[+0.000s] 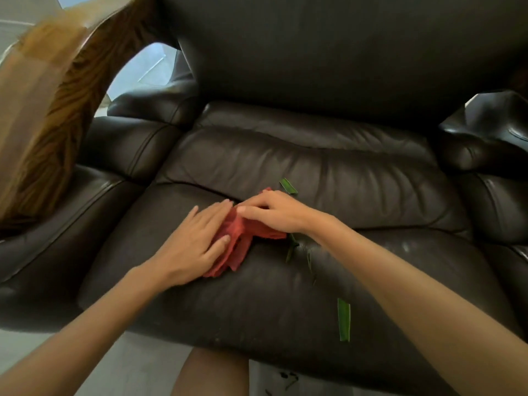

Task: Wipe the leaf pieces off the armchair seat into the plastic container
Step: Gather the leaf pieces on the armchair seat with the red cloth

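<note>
Dim, soft picture (wide-angle bowing at edges); glare on the armchair (405, 247).

L hand (197, 241) flat, R hand (274, 212) curled

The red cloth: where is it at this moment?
In the head view, the red cloth lies mid-seat on the armchair seat, under the left hand and right hand.

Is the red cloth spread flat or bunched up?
Bunched: the red cloth lies in crumpled folds on the seat under the left hand and right hand.
</note>
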Motion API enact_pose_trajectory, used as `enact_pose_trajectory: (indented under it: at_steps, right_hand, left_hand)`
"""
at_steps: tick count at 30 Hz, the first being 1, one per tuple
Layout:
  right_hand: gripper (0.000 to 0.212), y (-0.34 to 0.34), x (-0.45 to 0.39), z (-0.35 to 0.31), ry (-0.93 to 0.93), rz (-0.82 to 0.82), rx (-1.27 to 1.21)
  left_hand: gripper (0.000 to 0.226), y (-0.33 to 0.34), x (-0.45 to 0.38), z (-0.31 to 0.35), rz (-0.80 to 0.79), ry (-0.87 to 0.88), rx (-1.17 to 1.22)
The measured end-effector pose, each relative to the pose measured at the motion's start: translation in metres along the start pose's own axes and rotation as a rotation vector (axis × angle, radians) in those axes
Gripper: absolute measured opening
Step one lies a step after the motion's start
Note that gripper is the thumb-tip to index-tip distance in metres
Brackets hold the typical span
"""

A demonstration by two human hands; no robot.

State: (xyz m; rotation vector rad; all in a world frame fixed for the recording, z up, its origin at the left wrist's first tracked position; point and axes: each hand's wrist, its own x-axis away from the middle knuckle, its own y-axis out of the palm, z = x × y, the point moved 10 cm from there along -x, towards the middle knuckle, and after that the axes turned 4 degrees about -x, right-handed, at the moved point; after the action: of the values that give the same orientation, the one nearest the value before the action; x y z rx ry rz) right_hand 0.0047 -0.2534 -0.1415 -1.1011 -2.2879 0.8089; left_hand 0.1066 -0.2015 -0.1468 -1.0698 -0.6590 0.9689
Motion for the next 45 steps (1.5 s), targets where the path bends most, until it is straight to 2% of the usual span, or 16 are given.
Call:
enact_pose_trajectory:
  at_steps: [3, 6, 10, 14, 18, 21, 26, 28, 30, 33, 36, 39, 41, 45]
  right_hand:
    - [0.042, -0.013, 0.027, 0.013, -0.008, 0.051, -0.031]
    - [0.038, -0.027, 0.051, 0.025, 0.012, 0.089, -0.015]
    - [0.033, -0.044, 0.086, 0.041, 0.064, 0.143, 0.022]
    - [0.022, -0.053, 0.128, 0.049, 0.062, 0.250, 0.050]
    - [0.018, -0.055, 0.165, 0.044, -0.018, 0.370, 0.120]
    - [0.027, -0.053, 0.175, 0.038, -0.049, 0.341, 0.170]
    - [0.066, -0.028, 0.177, 0.038, -0.026, 0.101, 0.339]
    - [0.066, -0.026, 0.180, 0.041, -0.002, 0.090, 0.333]
    - [0.059, -0.038, 0.181, 0.043, 0.018, 0.163, 0.269]
    - [0.053, -0.066, 0.179, 0.060, 0.154, 0.294, 0.382]
    - [0.069, -0.079, 0.182, 0.098, 0.500, 0.310, 0.340]
    - [0.051, -0.077, 0.180, 0.111, 0.577, 0.321, 0.156]
    - [0.036, -0.078, 0.175, 0.108, 0.541, 0.324, 0.076]
    - [0.022, -0.092, 0.152, 0.079, 0.399, 0.348, -0.037]
  left_hand:
    - [0.078, 0.018, 0.002, 0.029, 0.027, 0.011, -0.105]
    - [0.075, 0.028, 0.000, 0.059, 0.081, 0.020, -0.061]
    - [0.072, 0.042, -0.008, 0.096, 0.075, 0.056, 0.000]
    - [0.066, 0.052, -0.009, 0.125, 0.044, 0.141, 0.041]
    - [0.056, 0.057, -0.002, 0.149, 0.042, 0.275, 0.057]
    - [0.047, 0.049, -0.002, 0.153, 0.093, 0.308, 0.090]
    - [0.041, 0.036, 0.001, 0.145, 0.160, 0.258, 0.141]
    - [0.044, 0.030, 0.002, 0.136, 0.216, 0.171, 0.138]
    - [0.047, 0.026, 0.000, 0.129, 0.244, 0.076, 0.112]
    - [0.044, 0.026, -0.010, 0.123, 0.218, -0.010, 0.022]
    - [0.034, 0.026, -0.016, 0.121, 0.182, -0.055, 0.061]
    - [0.022, 0.026, -0.017, 0.123, 0.145, -0.045, 0.170]
    - [0.016, 0.024, -0.015, 0.124, 0.120, -0.022, 0.247]
    - [0.009, -0.001, -0.009, 0.111, 0.171, -0.066, 0.401]
